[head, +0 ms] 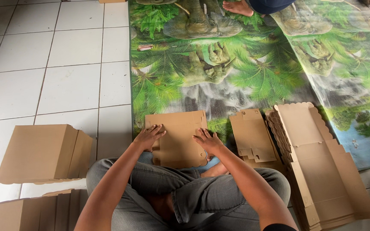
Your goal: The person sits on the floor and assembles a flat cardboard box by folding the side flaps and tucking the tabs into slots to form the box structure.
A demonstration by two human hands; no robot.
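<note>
We're sitting cross-legged on the floor with a flat brown cardboard box blank [177, 139] lying on the glossy jungle-print mat [219, 81] right in front of our knees. Our left hand [149, 136] rests spread open, palm down, on its left edge, and our right hand [208, 140] lies the same way on the right side, fingers splayed, gripping nothing. A scallop-edged stack of flat blanks [317, 162] sits to the right, and folded matte boxes [43, 154] stand on the white tiles [65, 55] to the left.

We see bright, even daylight; soft glare whitens the glossy white floor tiles [65, 51] toward 10 o'clock. Shadows stay faint, focus is sharp, and edges bend slightly.
</note>
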